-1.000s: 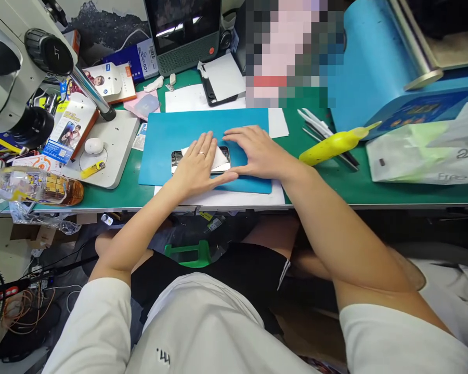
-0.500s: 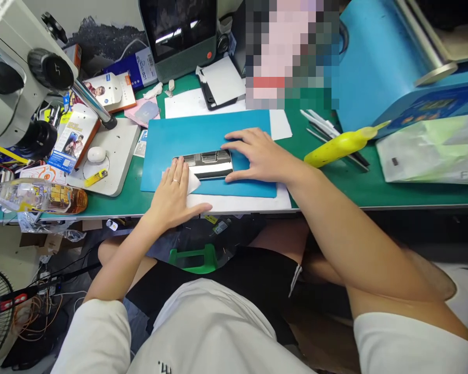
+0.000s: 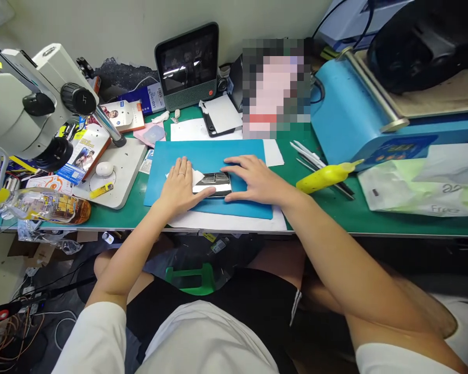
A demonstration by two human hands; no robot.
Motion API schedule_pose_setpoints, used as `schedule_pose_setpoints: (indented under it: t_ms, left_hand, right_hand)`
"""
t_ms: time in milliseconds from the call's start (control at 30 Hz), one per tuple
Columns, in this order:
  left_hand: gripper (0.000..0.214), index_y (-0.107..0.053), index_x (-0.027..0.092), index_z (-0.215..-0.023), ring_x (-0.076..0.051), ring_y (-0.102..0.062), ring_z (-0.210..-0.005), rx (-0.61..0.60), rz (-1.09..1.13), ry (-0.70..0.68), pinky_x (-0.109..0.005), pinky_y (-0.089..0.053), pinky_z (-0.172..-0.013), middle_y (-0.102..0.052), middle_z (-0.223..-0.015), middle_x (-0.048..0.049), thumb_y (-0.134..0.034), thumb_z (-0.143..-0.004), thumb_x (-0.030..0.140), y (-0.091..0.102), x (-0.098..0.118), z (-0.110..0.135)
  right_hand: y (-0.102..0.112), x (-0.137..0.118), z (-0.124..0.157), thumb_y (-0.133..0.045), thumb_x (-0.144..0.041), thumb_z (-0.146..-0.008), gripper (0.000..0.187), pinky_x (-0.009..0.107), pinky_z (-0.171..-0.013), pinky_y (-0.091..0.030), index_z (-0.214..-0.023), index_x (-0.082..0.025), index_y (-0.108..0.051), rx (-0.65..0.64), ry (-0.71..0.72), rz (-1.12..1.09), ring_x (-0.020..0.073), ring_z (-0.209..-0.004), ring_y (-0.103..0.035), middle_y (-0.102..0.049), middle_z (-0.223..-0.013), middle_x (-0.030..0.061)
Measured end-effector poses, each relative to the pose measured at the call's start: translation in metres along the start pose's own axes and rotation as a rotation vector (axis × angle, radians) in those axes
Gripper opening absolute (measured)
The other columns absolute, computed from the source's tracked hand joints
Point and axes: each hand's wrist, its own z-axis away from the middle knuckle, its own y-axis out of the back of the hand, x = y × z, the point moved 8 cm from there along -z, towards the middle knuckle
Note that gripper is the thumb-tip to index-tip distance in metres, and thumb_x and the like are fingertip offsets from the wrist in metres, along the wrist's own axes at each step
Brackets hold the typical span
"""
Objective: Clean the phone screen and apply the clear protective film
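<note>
A phone (image 3: 216, 184) with a shiny screen lies flat on a blue mat (image 3: 210, 151) on the green bench. My left hand (image 3: 180, 185) lies flat over the phone's left end, fingers stretched out, pressing a small white cloth (image 3: 197, 177) onto it. My right hand (image 3: 257, 179) rests on the mat at the phone's right end, fingers spread, its thumb and fingertips touching the phone's edges.
A microscope (image 3: 31, 111) on a white base (image 3: 119, 171) stands at left, with a plastic bottle (image 3: 42, 205) and phone boxes (image 3: 83, 150). A yellow squeeze bottle (image 3: 325, 176) and thin tools (image 3: 315, 158) lie right of the mat. A blue roller machine (image 3: 359, 117) and a small screen (image 3: 187, 57) stand behind.
My left hand has slid with the white cloth from the mat's front edge back onto the phone's left end. My right hand has stayed at the phone's right end. The view tilted up.
</note>
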Motion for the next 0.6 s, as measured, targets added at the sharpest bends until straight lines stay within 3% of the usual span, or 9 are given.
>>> schedule_pose_setpoints:
  t_ms: [100,200,367,467,600]
  left_hand:
    - [0.128,-0.018,-0.005,-0.182,-0.043,0.002,-0.182,0.024,0.026,-0.032,-0.064,-0.013,-0.148,-0.003,-0.192,-0.0306,-0.037,-0.104,0.095,-0.005,0.001,0.008]
    - [0.131,-0.017,0.0,-0.183,-0.042,0.001,-0.182,0.056,0.043,-0.093,-0.067,-0.015,-0.147,-0.004,-0.192,-0.0294,-0.031,-0.101,0.1,-0.013,0.007,0.03]
    - [0.14,-0.018,-0.004,-0.182,-0.043,-0.001,-0.182,0.041,0.013,-0.106,-0.061,-0.012,-0.149,-0.008,-0.192,-0.0309,-0.033,-0.095,0.106,-0.021,0.015,0.051]
    - [0.136,-0.02,-0.001,-0.183,-0.042,0.0,-0.182,0.013,0.039,-0.085,-0.06,-0.011,-0.149,-0.007,-0.192,-0.0287,-0.032,-0.097,0.104,-0.017,0.014,0.032]
    - [0.128,-0.023,0.008,-0.185,-0.042,0.008,-0.181,0.038,0.077,-0.032,-0.064,-0.007,-0.148,-0.003,-0.194,-0.0228,-0.037,-0.099,0.101,-0.008,0.003,-0.013]
  right_hand:
    - [0.0,0.0,0.0,-0.07,-0.095,-0.087,0.101,0.08,-0.126,-0.044,-0.157,-0.024,-0.069,0.002,0.003,0.007,0.0541,-0.154,-0.051,-0.059,-0.171,0.0217]
    - [0.0,-0.001,0.001,-0.066,-0.097,-0.088,0.105,0.078,-0.127,-0.044,-0.158,-0.019,-0.069,0.004,0.008,0.011,0.054,-0.154,-0.05,-0.058,-0.17,0.0238]
    - [0.0,0.001,0.002,-0.064,-0.099,-0.088,0.108,0.075,-0.128,-0.043,-0.16,-0.019,-0.068,0.008,0.023,0.015,0.0532,-0.154,-0.05,-0.057,-0.171,0.0239]
    - [0.0,0.002,0.002,-0.064,-0.097,-0.089,0.105,0.077,-0.129,-0.042,-0.16,-0.02,-0.068,0.011,0.036,0.012,0.0535,-0.155,-0.049,-0.057,-0.171,0.0233]
    - [0.0,0.002,0.003,-0.064,-0.098,-0.089,0.105,0.078,-0.129,-0.041,-0.159,-0.02,-0.069,0.022,0.031,0.01,0.0543,-0.156,-0.048,-0.058,-0.17,0.0234]
